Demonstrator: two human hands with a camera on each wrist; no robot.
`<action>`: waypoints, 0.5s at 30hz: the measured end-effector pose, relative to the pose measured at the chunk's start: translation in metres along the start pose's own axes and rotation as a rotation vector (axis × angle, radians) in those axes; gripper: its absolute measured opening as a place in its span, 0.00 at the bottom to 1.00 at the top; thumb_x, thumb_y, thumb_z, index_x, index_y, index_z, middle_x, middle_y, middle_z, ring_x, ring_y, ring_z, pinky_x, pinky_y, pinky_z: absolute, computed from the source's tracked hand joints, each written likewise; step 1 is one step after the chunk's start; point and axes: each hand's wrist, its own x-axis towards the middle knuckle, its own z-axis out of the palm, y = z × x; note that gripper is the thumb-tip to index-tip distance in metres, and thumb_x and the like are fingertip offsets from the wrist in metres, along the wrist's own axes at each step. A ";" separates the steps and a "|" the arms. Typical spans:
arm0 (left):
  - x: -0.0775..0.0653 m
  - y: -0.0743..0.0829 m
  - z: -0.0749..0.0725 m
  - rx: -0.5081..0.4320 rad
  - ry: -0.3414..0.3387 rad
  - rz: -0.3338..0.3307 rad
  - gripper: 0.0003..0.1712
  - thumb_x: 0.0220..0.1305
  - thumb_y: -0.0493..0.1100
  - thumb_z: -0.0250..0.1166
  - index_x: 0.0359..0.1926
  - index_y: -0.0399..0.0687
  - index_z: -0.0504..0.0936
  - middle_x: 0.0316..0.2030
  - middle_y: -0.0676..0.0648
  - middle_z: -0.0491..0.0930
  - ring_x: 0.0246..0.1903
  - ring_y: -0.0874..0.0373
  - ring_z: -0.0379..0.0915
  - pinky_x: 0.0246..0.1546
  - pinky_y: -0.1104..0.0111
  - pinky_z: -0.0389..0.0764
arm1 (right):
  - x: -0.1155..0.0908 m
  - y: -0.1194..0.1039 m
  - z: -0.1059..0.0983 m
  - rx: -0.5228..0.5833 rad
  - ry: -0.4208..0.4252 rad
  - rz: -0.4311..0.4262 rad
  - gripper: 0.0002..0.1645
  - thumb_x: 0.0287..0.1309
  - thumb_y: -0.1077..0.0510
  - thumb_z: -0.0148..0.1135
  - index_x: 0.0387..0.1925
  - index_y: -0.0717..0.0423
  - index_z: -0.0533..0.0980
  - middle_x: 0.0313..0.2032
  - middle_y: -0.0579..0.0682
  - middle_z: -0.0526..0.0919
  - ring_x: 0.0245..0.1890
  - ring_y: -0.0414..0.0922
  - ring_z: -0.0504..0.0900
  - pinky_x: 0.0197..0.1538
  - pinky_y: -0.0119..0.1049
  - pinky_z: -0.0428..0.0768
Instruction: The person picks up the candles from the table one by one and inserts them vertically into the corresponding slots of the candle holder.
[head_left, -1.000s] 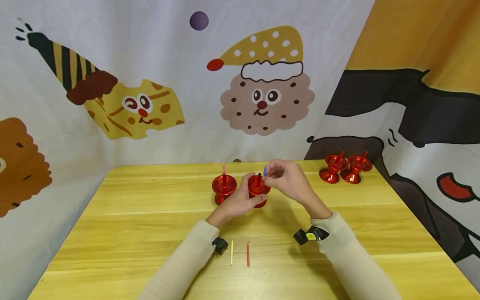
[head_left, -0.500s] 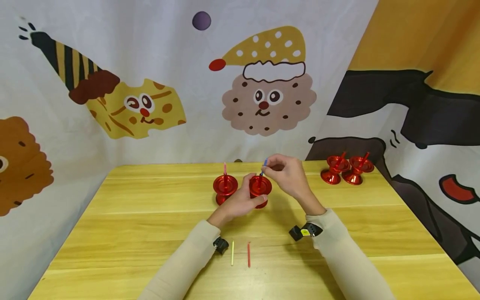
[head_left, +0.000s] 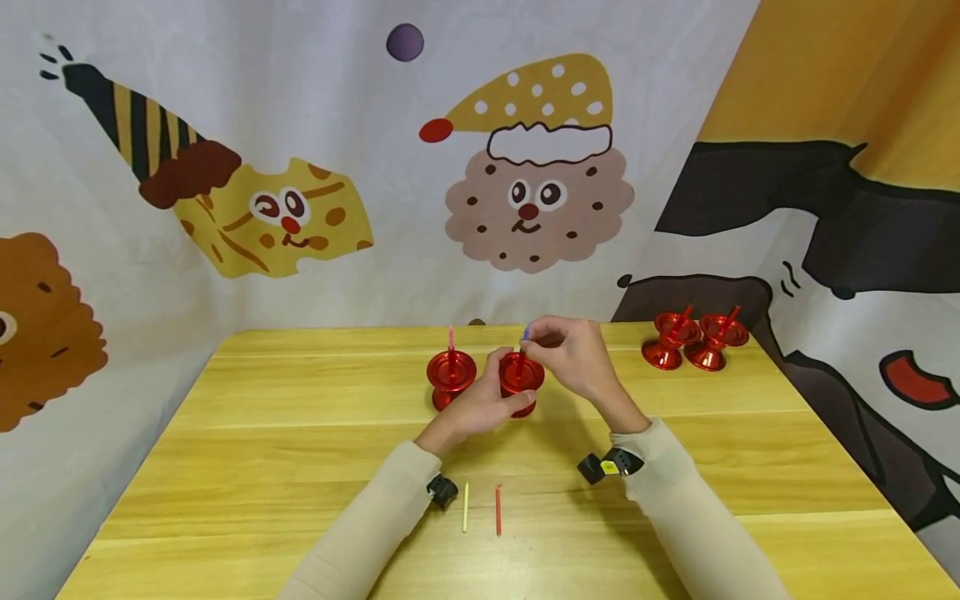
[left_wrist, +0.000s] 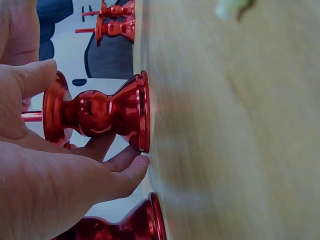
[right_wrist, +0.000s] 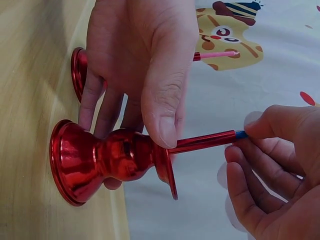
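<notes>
A shiny red metal candle holder stands upright near the table's back edge. My left hand holds it, with the thumb on the rim of its dish and the fingers around the body. Between thumb and fingertips my right hand pinches a thin blue candle. Its lower end meets the mouth of the holder's upright tube; how far inside it sits I cannot tell. Just left stands a second red holder with a pink candle in its tube.
Two more red holders stand side by side at the back right, their tubes bare. A yellow candle and a red candle lie near the front of the wooden table. A printed cloth hangs behind.
The blue candle has moved left from beside the tube onto its mouth, then slightly down, with my right hand. My left hand keeps its hold on the holder.
</notes>
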 end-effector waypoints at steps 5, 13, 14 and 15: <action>0.001 -0.001 0.000 -0.003 -0.011 0.008 0.52 0.81 0.51 0.66 0.88 0.45 0.42 0.76 0.33 0.71 0.73 0.41 0.71 0.75 0.49 0.69 | -0.001 0.001 0.001 -0.017 -0.016 0.007 0.02 0.62 0.68 0.77 0.36 0.61 0.90 0.35 0.52 0.92 0.35 0.51 0.92 0.42 0.45 0.91; 0.001 -0.002 -0.001 -0.012 -0.018 0.013 0.52 0.81 0.51 0.66 0.88 0.44 0.42 0.75 0.34 0.71 0.73 0.42 0.71 0.75 0.49 0.69 | -0.002 0.001 0.000 -0.018 -0.028 0.022 0.03 0.61 0.68 0.78 0.37 0.62 0.90 0.36 0.54 0.92 0.37 0.52 0.93 0.43 0.52 0.92; 0.001 -0.002 -0.001 -0.009 -0.016 0.011 0.52 0.81 0.52 0.66 0.88 0.44 0.43 0.75 0.34 0.72 0.73 0.42 0.72 0.75 0.49 0.69 | -0.002 0.001 0.000 -0.018 -0.029 0.022 0.03 0.61 0.68 0.78 0.37 0.62 0.90 0.35 0.53 0.92 0.37 0.52 0.93 0.43 0.51 0.92; 0.001 -0.001 -0.001 -0.003 -0.014 0.006 0.52 0.81 0.52 0.66 0.88 0.45 0.43 0.75 0.34 0.72 0.73 0.42 0.72 0.75 0.49 0.69 | -0.002 0.001 0.000 -0.019 -0.030 0.021 0.02 0.61 0.68 0.77 0.37 0.62 0.90 0.35 0.53 0.92 0.37 0.52 0.93 0.43 0.51 0.92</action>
